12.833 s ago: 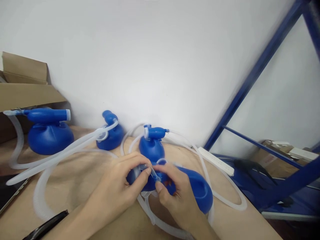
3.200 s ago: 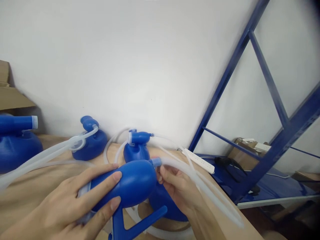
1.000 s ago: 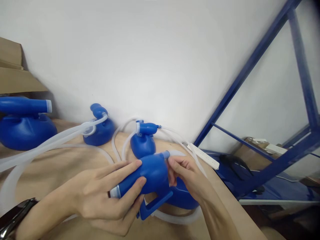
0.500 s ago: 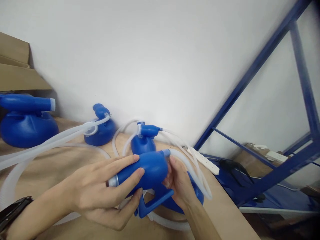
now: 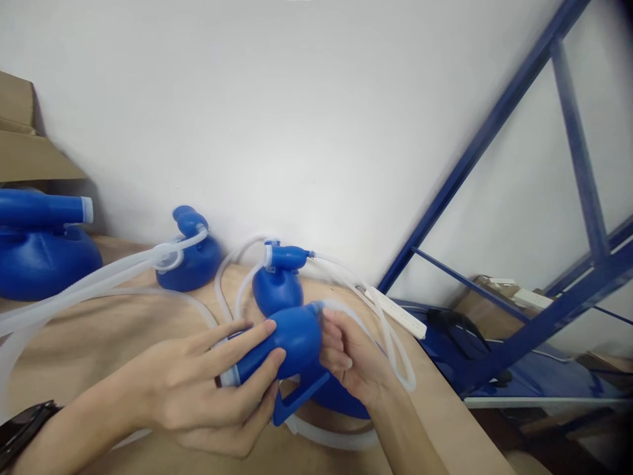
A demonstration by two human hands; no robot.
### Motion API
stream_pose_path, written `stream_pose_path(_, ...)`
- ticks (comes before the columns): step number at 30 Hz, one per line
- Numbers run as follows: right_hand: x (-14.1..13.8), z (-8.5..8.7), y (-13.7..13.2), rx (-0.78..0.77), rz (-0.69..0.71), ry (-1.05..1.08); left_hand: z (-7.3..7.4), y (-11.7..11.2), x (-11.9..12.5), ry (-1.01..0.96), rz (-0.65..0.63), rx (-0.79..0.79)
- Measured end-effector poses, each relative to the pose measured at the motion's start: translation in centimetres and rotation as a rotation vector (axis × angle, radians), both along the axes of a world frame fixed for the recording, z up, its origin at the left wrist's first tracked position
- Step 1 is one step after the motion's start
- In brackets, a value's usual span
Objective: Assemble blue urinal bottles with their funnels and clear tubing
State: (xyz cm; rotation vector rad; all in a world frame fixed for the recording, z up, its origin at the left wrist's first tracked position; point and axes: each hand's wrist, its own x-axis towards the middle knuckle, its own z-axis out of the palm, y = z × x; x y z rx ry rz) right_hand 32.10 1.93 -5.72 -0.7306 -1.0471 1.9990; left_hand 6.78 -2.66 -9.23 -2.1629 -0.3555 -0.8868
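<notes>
My left hand (image 5: 212, 386) is wrapped round a blue plastic bulb-shaped piece with a flat handle (image 5: 291, 343), held just above the wooden table (image 5: 99, 330). My right hand (image 5: 351, 353) is closed on the bulb's narrow end, where a clear tube (image 5: 390, 343) joins it and loops off to the right. A blue round container (image 5: 346, 396) lies on the table under the hands, mostly hidden.
Three more blue containers with clear hoses stand along the wall: far left (image 5: 42, 241), middle (image 5: 190, 254) and centre (image 5: 279, 280). A white power strip (image 5: 395, 313) lies at the table's right edge. Blue shelf frame (image 5: 494, 132) rises at right. A cardboard box (image 5: 24, 145) sits top left.
My right hand has closed tighter over the bulb's narrow end and the tube join. The bulb has tipped slightly lower. The camera shifted a little right.
</notes>
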Motion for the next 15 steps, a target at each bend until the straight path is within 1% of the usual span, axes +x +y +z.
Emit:
stream_pose_path(2,-0.3,0.0,0.0,0.011,-0.043,0.0,-0.1,0.0,0.0,-0.083,0.018,-0.06)
stream_pose_path(4,-0.5,-0.1,0.0,0.034,-0.075,-0.013,-0.1,0.0,0.0,-0.112,0.013,-0.097)
stream_pose_path(6,-0.7,-0.1,-0.1,0.075,-0.106,-0.03,0.0,0.0,0.0,-0.123,-0.004,-0.11)
stream_pose_path(11,-1.1,-0.5,-0.6,0.199,-0.218,-0.079,0.4,0.0,0.1,-0.242,0.0,-0.13)
stream_pose_path(15,-1.3,-0.4,-1.0,0.249,-0.303,-0.123,0.5,-0.1,0.3,-0.244,-0.014,-0.147)
